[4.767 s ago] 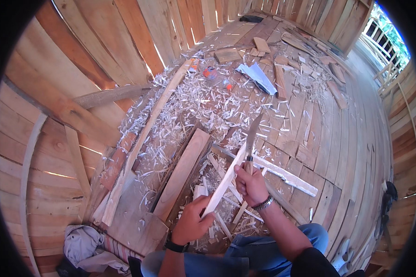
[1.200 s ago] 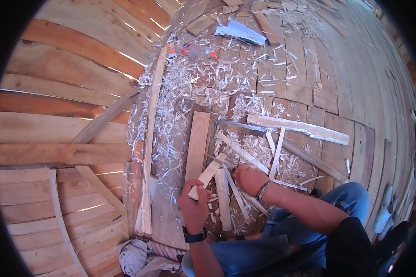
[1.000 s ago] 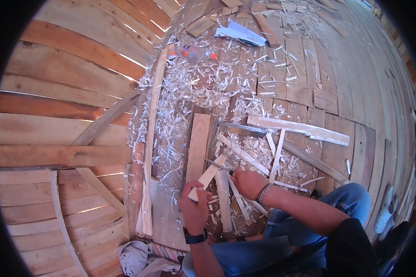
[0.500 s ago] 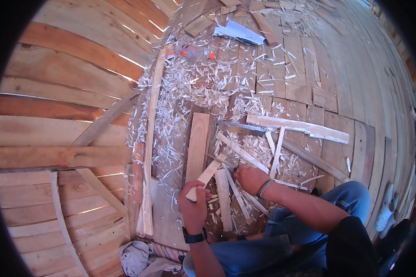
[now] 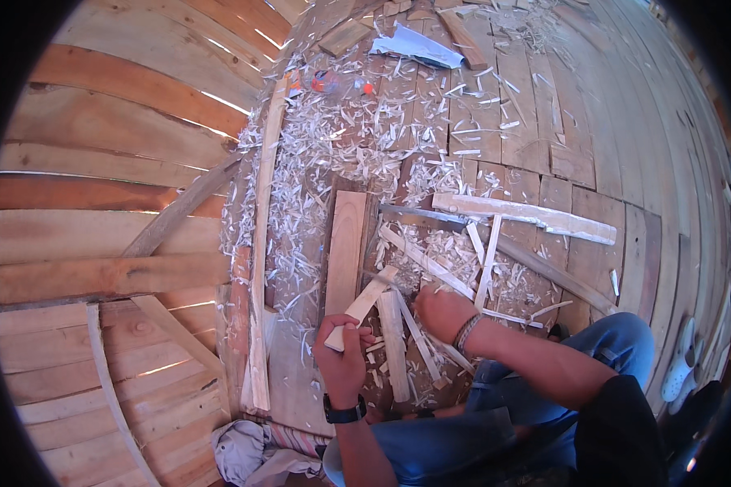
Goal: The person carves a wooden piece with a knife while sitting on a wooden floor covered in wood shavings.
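Note:
My left hand [image 5: 343, 349] is closed around the near end of a short, flat, pale wooden stick [image 5: 365, 304]. The stick slants up and to the right, its far end over a wider plank [image 5: 347, 252]. To the right of it my right hand [image 5: 445, 314] makes a fist, knuckles up. From that fist a blurred, thin grey blade, apparently a knife's, reaches toward the stick's far end; the handle is hidden in the fingers. Below the stick lies a rough wooden piece [image 5: 393, 345], with a thin strip [image 5: 417, 334] beside it.
Wood shavings [image 5: 300, 178] cover much of the plank floor. A saw blade [image 5: 422, 214] with a long wooden handle [image 5: 556, 278] lies ahead, near a pale batten [image 5: 524, 217]. A long board [image 5: 266, 243] runs along the left. A plastic bottle [image 5: 333, 82] lies farther off.
My right fist has shifted very slightly, and the blade near the stick is blurred. My left hand keeps its hold on the stick. The whole view has tilted a little.

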### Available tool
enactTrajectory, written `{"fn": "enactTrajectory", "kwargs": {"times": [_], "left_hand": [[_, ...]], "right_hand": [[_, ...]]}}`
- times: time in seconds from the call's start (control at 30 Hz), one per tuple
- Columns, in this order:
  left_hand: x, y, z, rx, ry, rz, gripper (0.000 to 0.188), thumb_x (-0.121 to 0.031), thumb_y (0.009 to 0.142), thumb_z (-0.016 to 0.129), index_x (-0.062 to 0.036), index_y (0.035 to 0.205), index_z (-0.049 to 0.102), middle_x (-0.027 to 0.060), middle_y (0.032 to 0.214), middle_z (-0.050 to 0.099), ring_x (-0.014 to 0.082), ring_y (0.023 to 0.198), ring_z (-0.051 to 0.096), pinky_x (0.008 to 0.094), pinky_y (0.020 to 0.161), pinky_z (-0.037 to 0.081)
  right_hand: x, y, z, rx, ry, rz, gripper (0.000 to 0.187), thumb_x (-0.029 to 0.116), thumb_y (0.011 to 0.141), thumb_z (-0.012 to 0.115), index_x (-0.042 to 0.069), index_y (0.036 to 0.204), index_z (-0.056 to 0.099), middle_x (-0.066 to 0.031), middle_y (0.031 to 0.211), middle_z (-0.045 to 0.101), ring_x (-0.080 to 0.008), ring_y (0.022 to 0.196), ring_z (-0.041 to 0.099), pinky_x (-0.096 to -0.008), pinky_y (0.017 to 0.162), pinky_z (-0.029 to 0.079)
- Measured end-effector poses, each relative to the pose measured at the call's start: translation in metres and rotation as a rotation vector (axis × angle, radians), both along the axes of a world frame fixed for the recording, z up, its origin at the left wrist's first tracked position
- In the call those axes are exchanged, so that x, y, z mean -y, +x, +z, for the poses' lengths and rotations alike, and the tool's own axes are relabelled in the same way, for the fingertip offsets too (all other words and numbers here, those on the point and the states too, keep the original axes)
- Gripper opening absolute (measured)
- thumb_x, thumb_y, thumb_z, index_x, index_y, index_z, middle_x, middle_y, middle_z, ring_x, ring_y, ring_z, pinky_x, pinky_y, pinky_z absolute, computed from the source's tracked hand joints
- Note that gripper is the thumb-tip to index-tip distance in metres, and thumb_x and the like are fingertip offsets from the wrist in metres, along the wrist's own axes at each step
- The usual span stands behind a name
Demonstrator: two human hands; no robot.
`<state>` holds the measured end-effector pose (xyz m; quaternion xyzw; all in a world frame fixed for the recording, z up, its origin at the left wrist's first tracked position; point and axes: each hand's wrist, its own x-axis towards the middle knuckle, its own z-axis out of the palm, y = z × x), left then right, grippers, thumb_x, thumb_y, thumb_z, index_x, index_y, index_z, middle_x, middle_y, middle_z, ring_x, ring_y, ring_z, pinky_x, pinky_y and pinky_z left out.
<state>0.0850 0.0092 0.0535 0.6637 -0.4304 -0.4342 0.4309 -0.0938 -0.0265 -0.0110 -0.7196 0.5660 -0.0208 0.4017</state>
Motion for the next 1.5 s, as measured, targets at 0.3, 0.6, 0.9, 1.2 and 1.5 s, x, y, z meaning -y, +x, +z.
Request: {"fn": "enactTrajectory", "kwargs": {"times": [0.3,0.6,0.9,1.2,1.5], "left_hand": [[0.000,-0.001,-0.001,-0.025,-0.010,-0.015,0.010,-0.007,0.094,0.044,-0.0006,0.092,0.052,0.0118,0.072,0.063,0.0162,0.060,0.063,0.0261,0.055,0.050],[-0.001,-0.006,0.001,-0.085,0.006,-0.007,0.013,-0.009,0.094,0.045,0.0009,0.092,0.053,0.0117,0.075,0.064,0.0136,0.062,0.063,0.0256,0.059,0.052],[0.000,-0.014,0.001,-0.008,-0.022,-0.009,0.011,-0.009,0.095,0.044,-0.0008,0.092,0.051,0.0122,0.073,0.064,0.0152,0.062,0.063,0.0264,0.057,0.050],[-0.001,-0.012,0.001,0.002,-0.029,-0.003,0.011,-0.009,0.094,0.045,-0.0006,0.093,0.051,0.0124,0.074,0.064,0.0152,0.062,0.063,0.0269,0.059,0.051],[0.000,-0.009,0.001,0.001,0.021,-0.029,0.011,-0.008,0.094,0.045,0.0011,0.094,0.052,0.0130,0.076,0.064,0.0163,0.064,0.064,0.0278,0.061,0.052]], "right_hand": [[0.004,-0.011,-0.002,0.069,-0.057,0.041,0.033,0.028,0.095,0.042,-0.003,0.093,0.052,-0.0248,0.074,0.063,-0.0407,0.069,0.065,-0.0480,0.063,0.053],[-0.007,-0.009,0.026,0.050,0.014,-0.014,0.032,0.029,0.094,0.045,-0.002,0.093,0.052,-0.0212,0.069,0.064,-0.0384,0.068,0.066,-0.0466,0.061,0.053],[-0.013,-0.001,0.040,0.080,-0.040,-0.011,0.032,0.028,0.094,0.045,-0.003,0.093,0.051,-0.0199,0.066,0.064,-0.0376,0.066,0.066,-0.0464,0.059,0.054],[-0.009,-0.002,0.037,0.063,0.027,-0.025,0.033,0.029,0.095,0.044,-0.004,0.095,0.050,-0.0223,0.070,0.064,-0.0384,0.069,0.066,-0.0472,0.062,0.053],[-0.007,-0.011,-0.005,0.089,-0.021,-0.053,0.034,0.030,0.095,0.044,-0.003,0.092,0.050,-0.0247,0.065,0.061,-0.0423,0.065,0.063,-0.0493,0.059,0.051]]}}
